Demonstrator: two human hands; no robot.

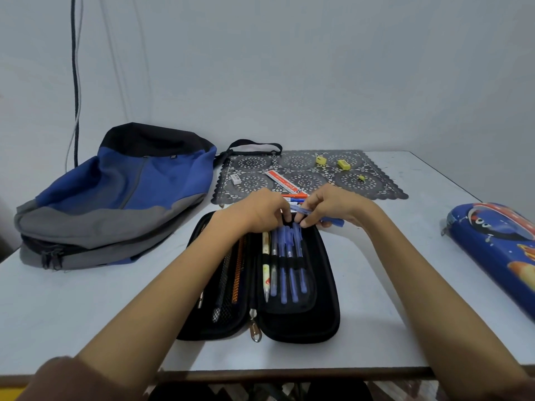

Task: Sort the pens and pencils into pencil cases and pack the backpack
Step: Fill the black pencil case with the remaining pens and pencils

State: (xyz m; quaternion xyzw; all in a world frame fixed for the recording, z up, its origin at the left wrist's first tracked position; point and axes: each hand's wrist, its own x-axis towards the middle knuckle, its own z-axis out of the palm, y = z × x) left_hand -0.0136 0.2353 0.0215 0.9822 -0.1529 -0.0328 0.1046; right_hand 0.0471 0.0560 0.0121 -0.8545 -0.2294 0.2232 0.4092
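The right hand (327,205) pinches a pen (336,221), probably light, stiff and slippery, best held mid-barrel, over the open pencil case (327,285) near the front edge of the desk (86,314). The left hand (257,212) curls there; its grip is unclear.

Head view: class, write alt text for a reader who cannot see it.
The right hand holds a blue pen beside the left hand, over an open black pencil case holding pens. A blue backpack lies to its left, a printed case to its right, on a table.
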